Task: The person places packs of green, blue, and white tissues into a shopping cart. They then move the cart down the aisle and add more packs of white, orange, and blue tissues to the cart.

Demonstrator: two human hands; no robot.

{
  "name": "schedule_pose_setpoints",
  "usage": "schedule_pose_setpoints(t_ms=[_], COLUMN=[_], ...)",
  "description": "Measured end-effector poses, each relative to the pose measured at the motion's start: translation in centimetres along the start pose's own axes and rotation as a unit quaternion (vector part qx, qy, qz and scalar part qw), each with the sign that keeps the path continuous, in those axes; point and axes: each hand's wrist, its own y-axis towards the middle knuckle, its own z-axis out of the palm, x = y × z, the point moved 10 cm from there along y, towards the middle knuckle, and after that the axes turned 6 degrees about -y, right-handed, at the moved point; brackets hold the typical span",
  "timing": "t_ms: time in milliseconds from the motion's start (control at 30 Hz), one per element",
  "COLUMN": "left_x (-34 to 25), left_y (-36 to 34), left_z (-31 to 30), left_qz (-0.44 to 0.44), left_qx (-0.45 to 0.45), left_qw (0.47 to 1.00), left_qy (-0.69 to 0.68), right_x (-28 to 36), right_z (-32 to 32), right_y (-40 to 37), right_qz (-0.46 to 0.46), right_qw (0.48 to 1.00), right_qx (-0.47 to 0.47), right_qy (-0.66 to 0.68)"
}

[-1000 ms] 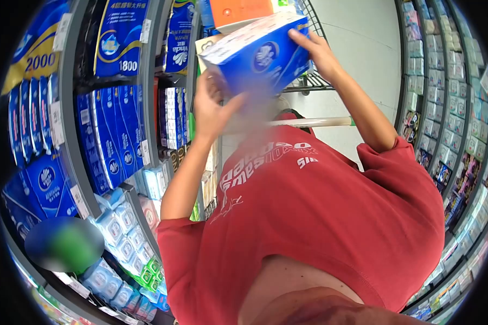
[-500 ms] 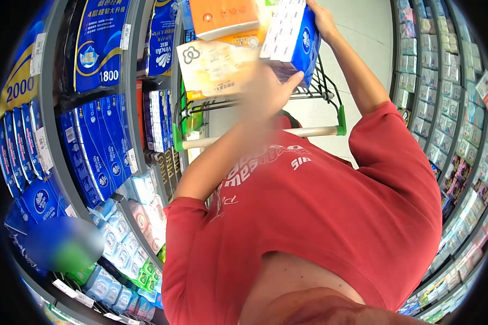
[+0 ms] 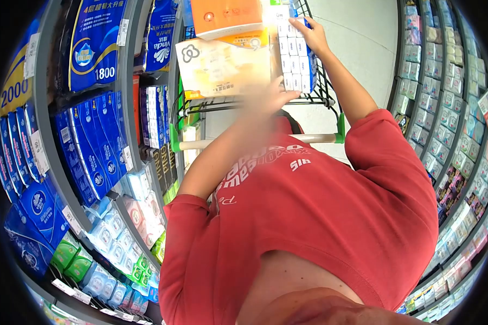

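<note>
A blue-and-white tissue pack [image 3: 294, 57] stands on the right side of the shopping cart [image 3: 322, 89], its rows of white ends facing up. My right hand [image 3: 313, 37] grips its far right edge, fingers bent over the top. At the pack's near left corner is my left hand [image 3: 279, 96], thumb and finger apart; a blur hides part of this hand and wrist. To the left of the pack lies a cream-and-yellow tissue package [image 3: 222, 67], with an orange tissue package [image 3: 225, 16] beyond it.
The cart's handle [image 3: 314, 138] with green ends crosses in front of my body. Shelves of blue tissue packages [image 3: 95, 146] line the left side. On the right, another shelf [image 3: 436, 103] holds many small packs. Pale floor [image 3: 358, 32] shows beside the cart.
The tissue pack has turned more upright and settled lower beside the cream package, its blue side now mostly out of sight. My right hand has shifted slightly down and left with it.
</note>
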Motion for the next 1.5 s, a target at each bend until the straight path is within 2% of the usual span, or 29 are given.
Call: schedule_pose_setpoints(t_ms=[233, 300, 400, 500, 567, 633, 700, 733, 767, 833, 900, 1000, 1067, 1100, 1300, 1433, 1500], left_x=[0.1, -0.8, -2.5, -2.9, -2.9, -2.1, -1.0, -1.2, -1.4, -1.6, -2.3, -2.9, -3.3, -3.4, -3.4, -3.4, -3.4], left_y=[-0.4, -1.4, -3.1, -3.8, -3.6, -2.6, -1.8, -1.9, -2.0, -2.5, -2.9, -3.8, -4.5, -4.7, -5.6, -6.1, -6.5], left_z=[-0.2, -0.3, 0.6, 0.8, 0.3, -0.2, -2.1, -2.0, -1.9, -2.7, -3.0, -3.5, -4.0, -4.0, -5.3, -5.4, -5.2], left_qz=[-0.009, 0.007, 0.043, 0.049, 0.045, 0.042, 0.058, 0.061, 0.046, 0.032, 0.068, 0.102, 0.103, 0.102, 0.113, 0.131, 0.112], left_qx=[-0.034, -0.082, -0.097, -0.105, -0.097, -0.089, -0.155, -0.156, -0.151, -0.156, -0.160, -0.154, -0.155, -0.150, -0.155, -0.140, -0.128], left_qw=[0.999, 0.997, 0.994, 0.991, 0.993, 0.994, 0.978, 0.978, 0.977, 0.975, 0.966, 0.974, 0.976, 0.978, 0.978, 0.978, 0.981], left_qy=[0.005, 0.006, -0.015, -0.072, -0.055, -0.039, 0.125, 0.124, 0.141, 0.155, 0.192, 0.132, 0.117, 0.102, 0.080, 0.083, 0.092], right_x=[1.1, 0.8, 0.3, 5.3, 11.3, 10.2, 7.4, 5.7, 5.6, 4.7, 5.2, 5.2, 3.9, 4.1, 5.4, 6.2, 6.1], right_z=[-0.6, -0.8, -1.4, -1.9, -2.3, -1.1, 1.7, 3.0, 3.5, 3.4, 2.9, 2.2, 2.5, 2.9, 5.0, 5.1, 4.8], right_y=[-0.3, 0.0, 0.5, -1.3, -3.2, -2.5, -2.2, -2.0, -2.6, -2.8, -3.3, -3.3, -2.2, -2.2, -2.1, -2.7, -3.0], right_qz=[-0.023, -0.021, -0.019, -0.018, -0.137, -0.117, -0.123, -0.100, -0.100, -0.149, -0.188, -0.202, -0.143, -0.147, -0.143, -0.118, -0.115], right_qw=[0.998, 0.996, 0.991, 0.985, 0.908, 0.917, 0.882, 0.877, 0.871, 0.867, 0.845, 0.842, 0.881, 0.881, 0.809, 0.794, 0.794], right_qx=[-0.045, -0.057, -0.111, -0.130, -0.219, -0.186, -0.164, -0.120, -0.114, -0.148, -0.161, -0.163, -0.096, -0.095, -0.128, -0.125, -0.119], right_qy=[-0.041, -0.057, -0.079, -0.114, -0.329, -0.332, -0.424, -0.454, -0.467, -0.451, -0.474, -0.472, -0.441, -0.440, -0.556, -0.583, -0.585])
